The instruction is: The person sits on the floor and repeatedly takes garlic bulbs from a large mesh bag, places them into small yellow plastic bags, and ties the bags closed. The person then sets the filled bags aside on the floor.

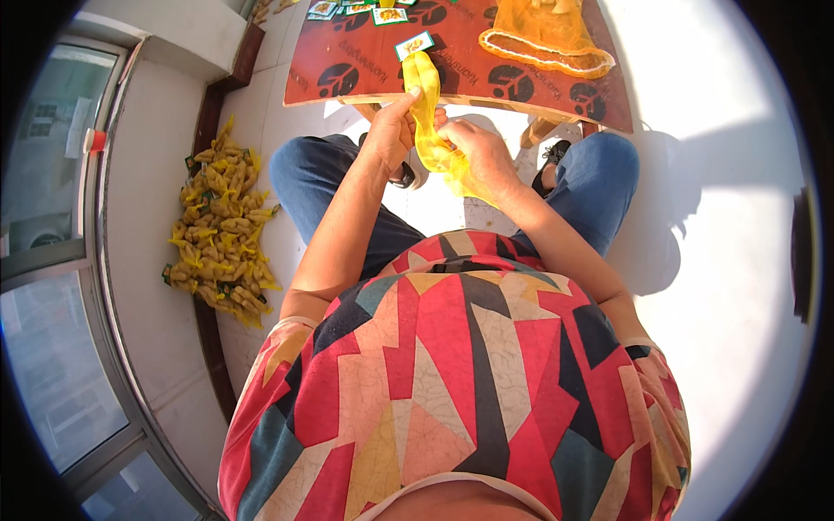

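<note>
A yellow mesh net bag [427, 124] hangs stretched between my two hands at the table's near edge. Its upper end, with tan pieces apparently inside, rests on the red printed tabletop [456, 81]. My left hand [394, 129] grips the net on its left side, thumb laid over the mesh. Lower and to the right, my right hand [479, 150] has the loose part of the net in its fingers, and some mesh trails below the wrist. Touching the net's top end is a small printed card [414, 45] with a green border and a food picture.
More printed cards [389, 15] lie at the table's far left. A large orange mesh sack [544, 39] with a white-edged mouth lies at the right, tan pieces inside. On the floor by the left wall is a heap of filled yellow net bags [225, 228]. A window [58, 260] is farther left.
</note>
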Available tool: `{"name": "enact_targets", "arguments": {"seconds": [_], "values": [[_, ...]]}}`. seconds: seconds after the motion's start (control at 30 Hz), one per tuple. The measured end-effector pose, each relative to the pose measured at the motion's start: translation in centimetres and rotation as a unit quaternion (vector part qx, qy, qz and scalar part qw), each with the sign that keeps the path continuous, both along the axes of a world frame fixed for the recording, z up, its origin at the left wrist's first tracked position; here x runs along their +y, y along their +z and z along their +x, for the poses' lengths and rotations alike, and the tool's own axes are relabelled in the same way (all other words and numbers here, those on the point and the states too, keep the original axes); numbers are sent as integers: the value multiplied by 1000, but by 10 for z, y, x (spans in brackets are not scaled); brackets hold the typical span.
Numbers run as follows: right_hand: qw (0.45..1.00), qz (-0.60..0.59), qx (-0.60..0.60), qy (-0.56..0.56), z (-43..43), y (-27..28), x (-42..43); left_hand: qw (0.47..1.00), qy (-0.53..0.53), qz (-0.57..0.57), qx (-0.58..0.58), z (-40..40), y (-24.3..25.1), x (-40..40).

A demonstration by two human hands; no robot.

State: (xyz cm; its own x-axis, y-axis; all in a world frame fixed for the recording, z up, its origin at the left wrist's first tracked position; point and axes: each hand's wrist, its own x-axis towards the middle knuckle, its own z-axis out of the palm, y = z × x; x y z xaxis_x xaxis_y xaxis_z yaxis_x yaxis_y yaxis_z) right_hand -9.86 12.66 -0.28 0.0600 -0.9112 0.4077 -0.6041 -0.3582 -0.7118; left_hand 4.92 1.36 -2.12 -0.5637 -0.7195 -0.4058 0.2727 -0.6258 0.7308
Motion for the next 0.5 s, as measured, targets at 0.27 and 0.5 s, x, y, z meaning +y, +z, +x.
{"name": "enact_targets", "arguments": {"seconds": [0.27, 0.5], "values": [[979, 184, 4, 83, -23, -39, 42, 998, 34, -28, 45, -20, 15, -11], [969, 232, -17, 79, -39, -48, 48, 993, 69, -94, -17, -42, 23, -66]]}}
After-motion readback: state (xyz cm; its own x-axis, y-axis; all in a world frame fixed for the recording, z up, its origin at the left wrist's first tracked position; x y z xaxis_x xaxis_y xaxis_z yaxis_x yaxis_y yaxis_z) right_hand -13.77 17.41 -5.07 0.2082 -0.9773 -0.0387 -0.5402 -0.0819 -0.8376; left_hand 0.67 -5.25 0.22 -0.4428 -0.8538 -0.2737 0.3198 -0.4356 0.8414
